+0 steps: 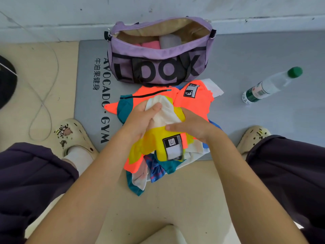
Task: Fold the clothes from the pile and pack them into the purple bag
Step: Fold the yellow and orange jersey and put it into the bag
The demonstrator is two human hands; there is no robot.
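Observation:
A purple bag (202,55) printed LOOK stands open on a grey mat, with pink (150,44) and grey (169,41) folded pieces inside. In front of it lies a pile of clothes (193,101) in orange, yellow, teal and white. My left hand (140,118) grips a white cloth (166,113) on top of the pile, thumb curled over it. My right hand (191,126) lies flat on the yellow and orange garment (154,138), fingers straight, pointing left.
The grey mat (246,110) lies against a white wall. A plastic water bottle (269,86) with a green cap lies on the mat at the right. A thin cable (42,101) loops over the beige floor at the left. My feet in cream clogs flank the pile.

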